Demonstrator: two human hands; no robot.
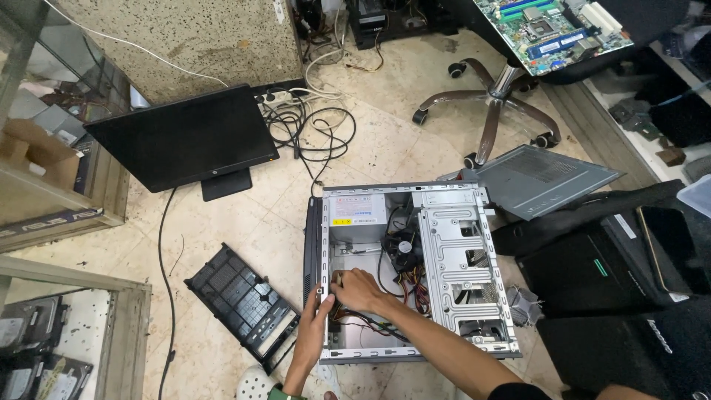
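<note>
Computer case (415,274) on floor, side panel (544,180) and front cover (244,304) already off; left hand (313,330) gripping case edge, right hand (358,289) fingers curled among inner cables (370,320), fan (405,248) still mounted.

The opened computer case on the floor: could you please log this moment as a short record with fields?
Case: open computer case lying on its side on tiled floor
Left hand: left hand gripping the case's left edge
Right hand: right hand inside the case among wires
Nearby: black front panel left, monitor behind, grey side panel right
</note>
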